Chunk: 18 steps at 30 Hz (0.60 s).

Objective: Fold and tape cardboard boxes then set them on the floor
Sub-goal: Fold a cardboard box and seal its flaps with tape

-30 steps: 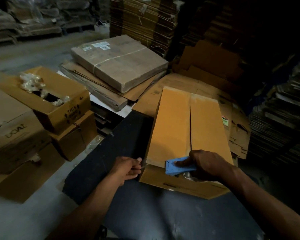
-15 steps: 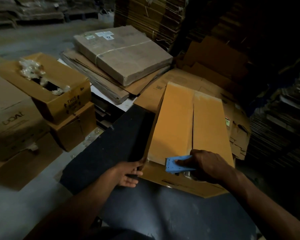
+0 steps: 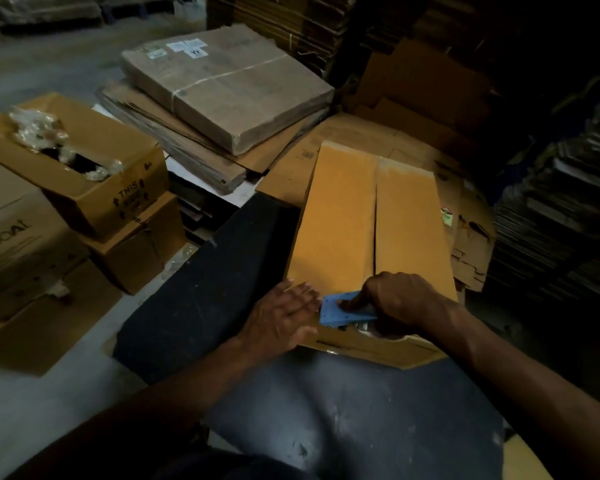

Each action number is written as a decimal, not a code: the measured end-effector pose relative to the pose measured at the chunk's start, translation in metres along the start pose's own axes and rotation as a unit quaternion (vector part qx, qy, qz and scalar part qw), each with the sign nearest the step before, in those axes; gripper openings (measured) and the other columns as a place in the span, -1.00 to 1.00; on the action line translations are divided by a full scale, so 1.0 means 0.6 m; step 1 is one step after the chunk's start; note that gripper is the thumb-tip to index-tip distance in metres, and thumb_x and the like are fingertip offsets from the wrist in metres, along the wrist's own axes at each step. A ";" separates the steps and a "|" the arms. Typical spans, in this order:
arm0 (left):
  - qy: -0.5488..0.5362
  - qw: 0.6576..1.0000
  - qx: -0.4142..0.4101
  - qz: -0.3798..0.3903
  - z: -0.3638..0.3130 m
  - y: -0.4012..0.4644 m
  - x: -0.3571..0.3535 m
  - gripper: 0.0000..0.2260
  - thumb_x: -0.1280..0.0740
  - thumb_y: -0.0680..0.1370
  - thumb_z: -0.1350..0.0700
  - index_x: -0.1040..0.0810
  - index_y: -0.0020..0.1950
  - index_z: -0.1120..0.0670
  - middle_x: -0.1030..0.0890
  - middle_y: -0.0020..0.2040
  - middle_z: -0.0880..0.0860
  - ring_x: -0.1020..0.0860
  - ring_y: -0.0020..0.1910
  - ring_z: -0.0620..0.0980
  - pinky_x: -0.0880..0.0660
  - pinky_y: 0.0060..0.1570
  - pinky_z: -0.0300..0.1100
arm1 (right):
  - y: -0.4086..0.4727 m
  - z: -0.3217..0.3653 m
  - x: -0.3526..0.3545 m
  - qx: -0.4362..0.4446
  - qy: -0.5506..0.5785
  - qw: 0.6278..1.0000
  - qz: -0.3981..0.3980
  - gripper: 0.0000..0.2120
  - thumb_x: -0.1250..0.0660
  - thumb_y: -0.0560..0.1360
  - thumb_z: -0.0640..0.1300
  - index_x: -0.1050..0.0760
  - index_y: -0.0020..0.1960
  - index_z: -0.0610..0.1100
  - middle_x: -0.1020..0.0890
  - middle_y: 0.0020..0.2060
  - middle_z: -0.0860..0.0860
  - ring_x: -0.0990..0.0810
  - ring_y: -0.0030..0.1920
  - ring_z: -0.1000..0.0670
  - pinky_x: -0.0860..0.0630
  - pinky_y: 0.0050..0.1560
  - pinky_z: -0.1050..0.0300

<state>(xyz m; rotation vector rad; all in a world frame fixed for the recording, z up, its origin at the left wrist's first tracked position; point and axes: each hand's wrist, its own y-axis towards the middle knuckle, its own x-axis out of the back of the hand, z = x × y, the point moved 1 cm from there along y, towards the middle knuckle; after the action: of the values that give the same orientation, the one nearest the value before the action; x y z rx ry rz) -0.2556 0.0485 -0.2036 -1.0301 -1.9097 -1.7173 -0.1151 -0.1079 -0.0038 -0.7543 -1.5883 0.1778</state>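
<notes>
A long, smooth tan cardboard box (image 3: 368, 233) lies on the dark table (image 3: 201, 292), flaps meeting along a centre seam. The right hand (image 3: 400, 299) grips a blue plastic tape dispenser (image 3: 343, 310) at the near edge; the left hand (image 3: 284, 320) presses flat, fingers straight.

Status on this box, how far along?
Done: the box flaps are folded shut, meeting at the centre seam. In hand: right hand holds the blue tape dispenser at the seam's near end; left hand presses flat on the box. Left: no tape visible along the seam; box not floored.
</notes>
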 end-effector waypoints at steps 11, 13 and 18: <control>0.032 0.997 -0.067 -0.009 0.019 -0.003 0.000 -0.73 -0.39 0.66 0.14 -0.65 0.35 0.15 -0.61 0.37 0.09 -0.58 0.37 0.08 -0.47 0.40 0.08 | -0.090 -0.111 -0.055 -0.061 0.043 0.990 0.122 -0.35 -0.50 0.50 -0.08 -0.37 0.47 0.33 -0.56 0.20 0.10 -0.52 0.00 0.06 -0.53 -0.05 0.12; 0.030 0.998 -0.064 -0.003 0.014 -0.001 0.006 -0.75 -0.40 0.66 0.14 -0.67 0.32 0.16 -0.62 0.36 0.09 -0.59 0.36 0.08 -0.48 0.39 0.07 | -0.110 -0.148 -0.075 -0.071 0.035 0.989 0.122 -0.40 -0.51 0.50 -0.04 -0.40 0.42 0.37 -0.54 0.09 0.16 -0.52 0.00 0.09 -0.56 0.00 0.10; 0.031 0.999 -0.029 0.025 -0.007 0.011 0.020 -0.74 -0.34 0.67 0.12 -0.67 0.31 0.16 -0.64 0.34 0.10 -0.59 0.35 0.11 -0.43 0.42 0.10 | -0.146 -0.197 -0.114 -0.074 0.034 0.991 0.107 -0.53 -0.42 0.57 0.05 -0.43 0.43 0.32 -0.56 0.17 0.13 -0.55 0.03 0.12 -0.56 -0.02 0.18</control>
<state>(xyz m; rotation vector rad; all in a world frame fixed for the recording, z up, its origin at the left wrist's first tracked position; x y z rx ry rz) -0.2597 0.0478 -0.1896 -1.0237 -1.7902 -1.7657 -0.0379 -0.2500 0.0072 -1.0372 -1.4644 0.1901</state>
